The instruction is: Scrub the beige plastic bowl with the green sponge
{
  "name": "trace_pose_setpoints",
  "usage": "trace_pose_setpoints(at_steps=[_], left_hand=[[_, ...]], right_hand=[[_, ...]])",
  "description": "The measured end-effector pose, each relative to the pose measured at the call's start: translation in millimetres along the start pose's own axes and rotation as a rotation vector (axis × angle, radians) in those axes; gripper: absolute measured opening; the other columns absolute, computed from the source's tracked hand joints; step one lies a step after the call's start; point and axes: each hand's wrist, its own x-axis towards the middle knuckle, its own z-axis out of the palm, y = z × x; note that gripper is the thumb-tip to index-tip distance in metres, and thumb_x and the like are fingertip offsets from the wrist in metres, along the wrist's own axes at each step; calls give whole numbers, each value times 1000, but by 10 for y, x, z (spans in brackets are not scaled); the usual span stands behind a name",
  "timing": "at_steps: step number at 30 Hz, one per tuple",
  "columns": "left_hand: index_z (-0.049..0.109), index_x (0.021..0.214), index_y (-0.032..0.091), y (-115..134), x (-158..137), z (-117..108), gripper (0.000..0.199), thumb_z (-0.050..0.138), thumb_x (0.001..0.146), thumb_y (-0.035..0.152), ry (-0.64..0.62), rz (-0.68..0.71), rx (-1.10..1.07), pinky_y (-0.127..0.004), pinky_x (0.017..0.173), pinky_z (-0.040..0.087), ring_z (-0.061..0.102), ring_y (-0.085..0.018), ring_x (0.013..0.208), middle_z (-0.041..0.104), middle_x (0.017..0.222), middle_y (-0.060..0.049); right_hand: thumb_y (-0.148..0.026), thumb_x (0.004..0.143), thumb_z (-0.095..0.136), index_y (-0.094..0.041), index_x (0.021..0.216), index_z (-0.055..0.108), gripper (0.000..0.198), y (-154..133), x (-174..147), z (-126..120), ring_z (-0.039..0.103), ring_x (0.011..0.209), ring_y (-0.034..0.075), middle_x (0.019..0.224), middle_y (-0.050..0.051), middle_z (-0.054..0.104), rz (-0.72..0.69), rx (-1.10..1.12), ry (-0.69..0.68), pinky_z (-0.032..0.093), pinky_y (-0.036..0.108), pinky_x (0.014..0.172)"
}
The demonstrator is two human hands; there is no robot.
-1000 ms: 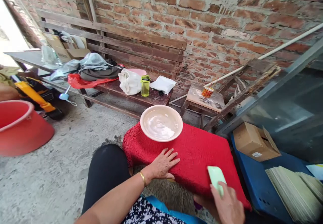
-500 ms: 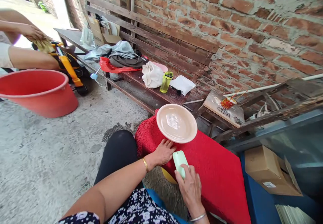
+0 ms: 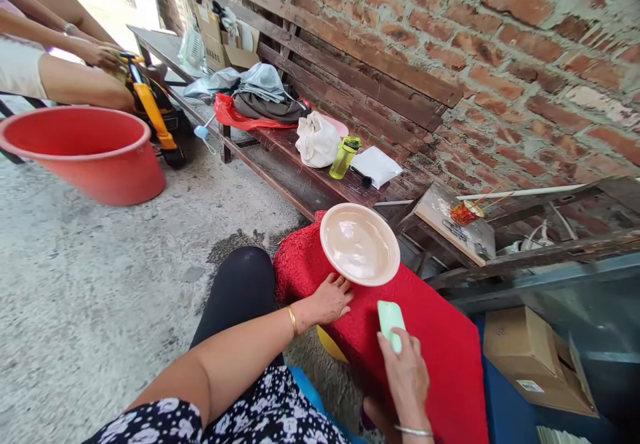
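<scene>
My right hand (image 3: 405,371) grips a pale green scrubbing brush (image 3: 391,323) by its near end, over the red cloth (image 3: 440,351). The brush's underside is hidden from me. With fingers stretched out, my left hand (image 3: 333,299) lies flat on the cloth's left side, close below a beige basin (image 3: 360,241). The basin rests on the far end of the cloth, and light glints off its inside. The cloth drapes over a support that it mostly covers.
A large red tub (image 3: 85,157) stands on the concrete floor, near a seated person (image 3: 65,77). Bags and a green bottle (image 3: 345,157) sit on a wooden bench (image 3: 285,151) by the brick wall. A cardboard box (image 3: 537,357) is at right.
My right hand has slid the brush rightward across the red cloth, away from my left hand. The left hand stays flat by the basin. The view has shifted slightly.
</scene>
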Motion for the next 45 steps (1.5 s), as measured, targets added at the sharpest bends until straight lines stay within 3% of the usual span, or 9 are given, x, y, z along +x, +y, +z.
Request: trace_pose_setpoints(at_steps=[3,10,13,17,20,28,38,41,45], left_hand=[[64,121,18,-11,-8,-7,39,58,93,44,8,0,3,-49,101,39,50,-33,122,60,126,-16],[64,120,17,-2,15,50,39,61,91,43,22,3,-18,-49,102,37,50,-33,123,60,126,-16],[65,119,19,7,25,37,37,62,90,42,-3,-18,-32,-51,103,36,48,-34,125,60,127,-16],[65,118,18,15,29,-9,33,60,91,37,-29,-16,-29,-51,104,36,50,-33,124,60,127,-16],[66,117,17,9,34,-32,32,57,93,36,-32,-9,-23,-50,103,37,52,-32,122,61,124,-16],[72,100,18,-107,-1,-208,19,57,91,27,-112,-51,-65,-47,91,43,54,-32,114,62,122,-16],[71,118,15,-362,42,-259,37,51,87,14,-114,-490,-67,-43,74,51,57,-31,99,62,113,-22],[69,121,15,-399,69,-182,39,54,85,14,-113,-469,-82,-41,71,51,58,-31,99,61,114,-22],[69,119,11,-392,95,-120,38,54,84,11,-130,-459,-84,-38,68,52,60,-31,100,62,115,-23]], right_hand=[[-56,93,41,-27,113,66,44,-124,96,103,65,80,24,102,8,63,-103,-17,-12,48,37,72],[-78,87,30,-31,106,65,61,1055,-115,-206,61,62,28,82,8,60,384,-104,52,46,41,54],[-76,88,31,-28,107,65,62,753,-221,-194,63,67,28,91,10,63,275,-52,56,46,39,54],[-63,94,36,-28,109,66,49,-169,-317,81,64,77,23,102,9,64,-140,63,17,49,36,69],[-57,95,41,-30,108,66,40,-309,-355,189,64,81,22,103,7,64,-250,70,3,49,36,75],[-78,87,32,-37,106,62,54,956,-462,-95,66,71,31,93,8,62,348,-27,-2,50,47,60],[-56,93,43,-29,108,64,37,-753,-117,83,66,85,21,102,5,63,-311,213,-122,49,32,73],[-57,91,43,-30,109,64,39,-452,-131,97,67,85,23,104,5,63,-177,154,-122,49,34,71],[-72,87,37,-32,110,62,52,596,-276,-67,67,79,30,98,8,63,243,54,-91,50,40,61]])
